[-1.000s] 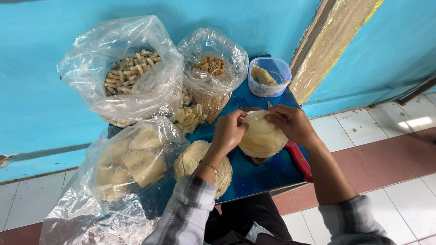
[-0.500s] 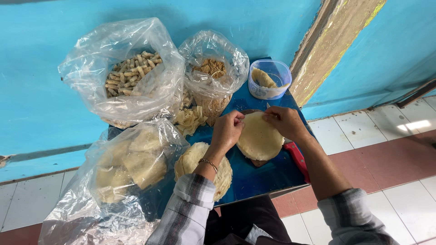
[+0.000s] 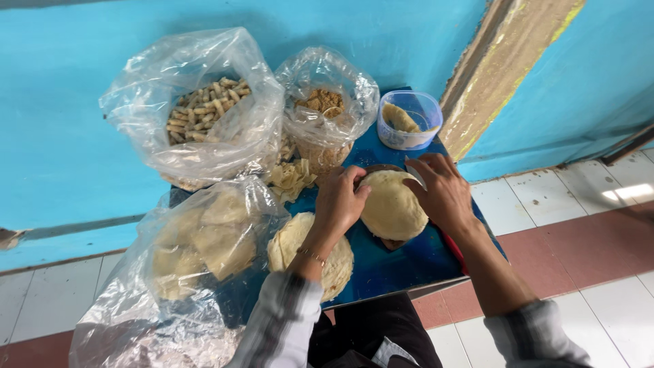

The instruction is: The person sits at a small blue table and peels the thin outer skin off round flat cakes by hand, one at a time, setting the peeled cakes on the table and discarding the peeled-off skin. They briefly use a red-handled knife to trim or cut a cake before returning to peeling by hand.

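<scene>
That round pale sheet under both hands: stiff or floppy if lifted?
Probably floppy: the round sheet looks thin and drapes over a dark piece beneath it. Likely light, and it may tear at the edges, where the left hand and right hand press it. A stack of similar sheets lies flat.

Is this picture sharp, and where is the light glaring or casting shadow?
Head view: mostly sharp, edges slightly bowed by the wide lens; glare on the white floor tile at right; sheen on the plastic bags; soft shadow beneath both hands, left hand and right hand, on the round dough sheet.
</scene>
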### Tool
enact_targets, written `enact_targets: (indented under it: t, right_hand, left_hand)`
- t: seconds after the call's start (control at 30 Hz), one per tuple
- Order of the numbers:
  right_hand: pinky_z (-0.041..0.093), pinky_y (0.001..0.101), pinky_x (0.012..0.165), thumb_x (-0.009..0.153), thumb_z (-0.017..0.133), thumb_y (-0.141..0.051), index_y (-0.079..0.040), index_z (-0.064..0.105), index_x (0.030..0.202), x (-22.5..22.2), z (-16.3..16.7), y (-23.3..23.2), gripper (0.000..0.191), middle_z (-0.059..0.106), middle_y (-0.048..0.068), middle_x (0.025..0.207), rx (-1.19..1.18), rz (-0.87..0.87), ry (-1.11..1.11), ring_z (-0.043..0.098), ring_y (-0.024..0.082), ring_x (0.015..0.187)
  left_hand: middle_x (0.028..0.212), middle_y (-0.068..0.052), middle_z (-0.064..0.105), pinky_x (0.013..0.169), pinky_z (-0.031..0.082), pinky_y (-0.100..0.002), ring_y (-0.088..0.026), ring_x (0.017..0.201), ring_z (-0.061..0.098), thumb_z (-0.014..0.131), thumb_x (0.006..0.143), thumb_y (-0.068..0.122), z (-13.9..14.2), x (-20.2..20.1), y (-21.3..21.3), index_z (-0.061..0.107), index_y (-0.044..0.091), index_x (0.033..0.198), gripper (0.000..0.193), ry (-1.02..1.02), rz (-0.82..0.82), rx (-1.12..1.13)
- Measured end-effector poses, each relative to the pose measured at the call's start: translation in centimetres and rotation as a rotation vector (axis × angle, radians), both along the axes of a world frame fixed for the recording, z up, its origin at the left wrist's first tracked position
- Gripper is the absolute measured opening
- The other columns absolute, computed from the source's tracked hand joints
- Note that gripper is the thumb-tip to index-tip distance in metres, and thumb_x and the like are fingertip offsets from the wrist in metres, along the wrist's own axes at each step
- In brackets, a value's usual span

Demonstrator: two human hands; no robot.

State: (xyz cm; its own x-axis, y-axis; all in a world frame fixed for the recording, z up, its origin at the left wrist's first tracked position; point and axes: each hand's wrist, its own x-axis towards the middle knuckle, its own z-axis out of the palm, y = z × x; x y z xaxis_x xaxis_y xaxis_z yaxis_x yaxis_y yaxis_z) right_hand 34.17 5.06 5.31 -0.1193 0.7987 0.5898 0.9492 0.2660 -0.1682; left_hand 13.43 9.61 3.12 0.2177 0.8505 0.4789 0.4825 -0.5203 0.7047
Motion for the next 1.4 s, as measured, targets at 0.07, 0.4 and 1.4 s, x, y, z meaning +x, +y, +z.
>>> enact_targets:
  t: [0.07,0.4,1.4]
  right_hand:
    - [0.056,0.0416,0.083,0.083,0.080,-0.017,-0.012,0.077,0.112,-1.2,0.3,-2.0,0.029,0.071,0.010,0.114,-0.012,0.089,0.092,0.067,0.032,0.106]
    - [0.057,0.0407,0.077,0.074,0.084,-0.016,-0.011,0.078,0.095,-13.7,-3.4,-8.3,0.023,0.072,0.008,0.098,-0.370,0.637,0.302,0.069,0.029,0.094]
    - [0.055,0.0419,0.079,0.086,0.076,-0.020,-0.009,0.076,0.100,-15.8,-5.3,-7.3,0.018,0.072,0.008,0.099,-0.212,0.417,0.291,0.068,0.030,0.094]
  left_hand:
    - [0.095,-0.011,0.076,0.066,0.059,-0.034,-0.022,0.078,0.074,0.076,0.089,0.015,1.2,-2.5,-2.7,0.073,0.004,0.107,0.021,-0.154,-0.032,-0.026]
    - [0.097,-0.007,0.078,0.064,0.067,-0.028,-0.015,0.082,0.078,0.064,0.097,0.019,-4.0,-13.5,-16.6,0.072,0.009,0.112,0.020,-0.333,0.348,-0.362]
    - [0.096,-0.012,0.072,0.068,0.058,-0.041,-0.028,0.080,0.075,0.065,0.093,0.011,-5.5,-11.2,-13.5,0.063,0.005,0.101,0.010,0.003,0.441,-0.271]
